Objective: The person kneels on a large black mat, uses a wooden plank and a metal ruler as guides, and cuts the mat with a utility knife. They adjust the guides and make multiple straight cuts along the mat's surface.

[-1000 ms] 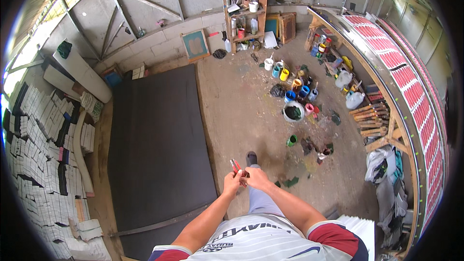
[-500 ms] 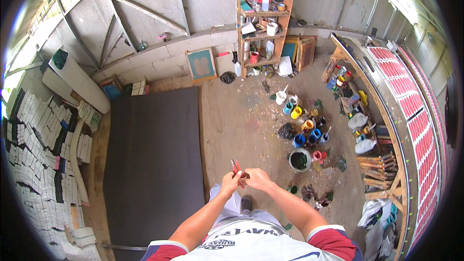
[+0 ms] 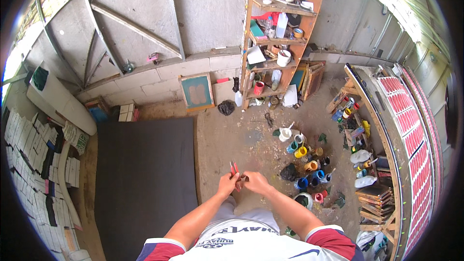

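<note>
Both my hands meet in front of my waist. My left hand point(image 3: 228, 184) is closed around a slim red tool with a thin pale tip point(image 3: 234, 167), which points up and away from me; its exact kind is too small to make out. Close beside it, my right hand point(image 3: 255, 182) has its fingers curled in toward the left fingers and the tool's lower end. Whatever those right fingers pinch is hidden. Below the hands are my grey trousers point(image 3: 251, 212) and white shirt.
A black sheet point(image 3: 145, 174) covers the floor at left, beside stacked white strips point(image 3: 34, 179). Paint containers point(image 3: 300, 152) and a dark plastic bag point(image 3: 289, 172) stand right of my hands. A wooden shelf point(image 3: 279, 43) stands ahead; a long table with red printed sheets point(image 3: 414, 142) curves along the right.
My view has tilted up, so the shelf and paint containers sit lower in the picture. My hands stay together; the right fingers have shifted slightly, and the red tool remains in the left hand.
</note>
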`<control>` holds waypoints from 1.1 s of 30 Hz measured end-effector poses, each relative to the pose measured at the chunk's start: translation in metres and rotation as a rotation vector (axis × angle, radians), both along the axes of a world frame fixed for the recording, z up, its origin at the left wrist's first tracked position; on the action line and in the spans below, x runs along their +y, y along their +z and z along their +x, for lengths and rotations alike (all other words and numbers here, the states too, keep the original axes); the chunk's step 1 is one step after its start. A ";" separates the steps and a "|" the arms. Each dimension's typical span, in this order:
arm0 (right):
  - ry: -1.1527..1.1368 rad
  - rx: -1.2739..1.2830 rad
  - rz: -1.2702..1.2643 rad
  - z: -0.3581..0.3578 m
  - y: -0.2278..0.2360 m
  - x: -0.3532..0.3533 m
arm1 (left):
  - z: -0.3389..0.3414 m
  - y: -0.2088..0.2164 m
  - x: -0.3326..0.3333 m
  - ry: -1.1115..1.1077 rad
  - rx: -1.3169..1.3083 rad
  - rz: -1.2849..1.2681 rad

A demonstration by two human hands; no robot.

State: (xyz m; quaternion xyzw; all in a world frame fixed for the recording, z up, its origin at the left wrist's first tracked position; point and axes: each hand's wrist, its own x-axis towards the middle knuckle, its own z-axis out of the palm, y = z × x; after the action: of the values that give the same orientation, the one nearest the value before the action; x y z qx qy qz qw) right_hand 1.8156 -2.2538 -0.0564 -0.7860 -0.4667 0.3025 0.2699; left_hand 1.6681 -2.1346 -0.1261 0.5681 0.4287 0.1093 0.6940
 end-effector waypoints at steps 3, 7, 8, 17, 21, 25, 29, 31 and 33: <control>-0.009 -0.017 0.003 0.053 0.015 0.067 | 0.058 0.060 0.069 -0.074 0.075 0.296; -0.053 0.060 0.114 0.103 0.034 0.156 | 0.113 0.055 0.153 0.034 -0.038 0.241; -0.073 0.072 0.107 0.118 0.036 0.172 | 0.129 0.061 0.168 0.029 -0.069 0.219; -0.212 0.011 0.341 0.291 0.036 0.341 | 0.289 0.085 0.321 0.193 -0.219 0.054; -0.358 -0.189 0.390 0.400 0.038 0.423 | 0.383 0.085 0.395 0.230 -0.255 -0.025; -0.468 -0.454 0.375 0.497 0.069 0.508 | 0.460 0.098 0.454 0.233 -0.265 -0.075; -0.603 -0.504 0.211 0.563 0.120 0.576 | 0.519 0.108 0.495 0.230 -0.319 -0.081; -0.654 -0.554 0.139 0.595 0.123 0.601 | 0.540 0.115 0.503 0.220 -0.316 -0.098; -0.676 -0.524 0.041 0.614 0.124 0.622 | 0.552 0.113 0.512 0.197 -0.300 -0.120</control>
State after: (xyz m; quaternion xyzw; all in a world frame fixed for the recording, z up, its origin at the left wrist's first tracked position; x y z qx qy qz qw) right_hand 2.4298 -1.6322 0.0675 -0.9395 -0.2416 -0.0220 0.2417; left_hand 2.2198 -1.6230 -0.0127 0.4583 0.3798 0.2345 0.7686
